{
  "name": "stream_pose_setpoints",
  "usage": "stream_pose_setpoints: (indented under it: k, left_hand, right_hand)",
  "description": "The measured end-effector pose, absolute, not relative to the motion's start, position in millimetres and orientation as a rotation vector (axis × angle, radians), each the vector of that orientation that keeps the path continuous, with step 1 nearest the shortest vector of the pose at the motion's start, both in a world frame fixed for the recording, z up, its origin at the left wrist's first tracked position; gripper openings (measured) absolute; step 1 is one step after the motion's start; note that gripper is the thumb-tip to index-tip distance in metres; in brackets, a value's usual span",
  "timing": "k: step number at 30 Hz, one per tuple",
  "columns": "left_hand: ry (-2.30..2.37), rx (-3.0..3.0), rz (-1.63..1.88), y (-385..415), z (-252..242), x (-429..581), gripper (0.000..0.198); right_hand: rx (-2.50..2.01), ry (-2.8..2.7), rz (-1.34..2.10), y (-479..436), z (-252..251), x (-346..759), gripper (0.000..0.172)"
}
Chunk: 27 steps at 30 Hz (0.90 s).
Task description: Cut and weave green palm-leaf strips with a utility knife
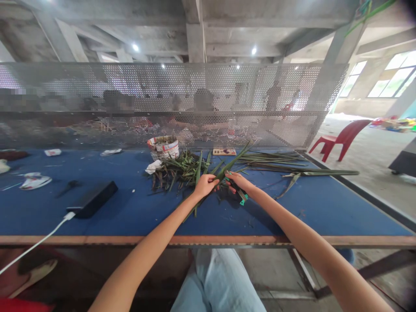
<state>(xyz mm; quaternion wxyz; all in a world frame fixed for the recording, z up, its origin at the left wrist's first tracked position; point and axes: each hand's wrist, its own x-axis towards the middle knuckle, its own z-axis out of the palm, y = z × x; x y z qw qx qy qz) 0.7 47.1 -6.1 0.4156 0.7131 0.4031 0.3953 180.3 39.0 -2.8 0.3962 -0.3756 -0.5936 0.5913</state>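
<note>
My left hand (205, 185) grips a long green palm leaf (227, 168) above the blue table top (136, 212). The leaf slants up and away from my hand, and its lower end reaches down toward the table. My right hand (236, 181) is close beside it, closed around a pair of teal-handled scissors (242, 199), with the blades mostly hidden by my fingers. Just behind my hands lies a heap of cut green leaves (182, 171). Long leaf stalks (312, 172) stretch out to the right.
A woven paper basket (163, 147) stands behind the heap. A black power bank (92, 199) with a white cable (39, 245) lies to the left. A perforated metal screen (169, 91) runs along the table's far side, with blurred people beyond it. A red plastic chair (341, 138) stands right.
</note>
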Motion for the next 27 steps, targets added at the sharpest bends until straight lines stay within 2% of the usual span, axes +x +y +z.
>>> stream_pose_setpoints:
  k: [10,17,22,27]
  left_hand:
    - [0.998,1.768,0.995,49,-8,0,0.019]
    - [0.987,1.699,0.915,47,-4,3,0.012]
    - [0.976,1.675,0.870,47,-5,3,0.022]
    - [0.966,1.695,0.896,49,-6,0,0.027]
  right_hand:
    - [-0.956,-1.665,1.604,35,-6,178,0.022]
    - [-0.979,-1.586,1.491,41,-7,177,0.018]
    - [-0.992,-1.504,1.430,46,-1,186,0.014]
    - [-0.978,-1.518,1.467,44,1,187,0.019]
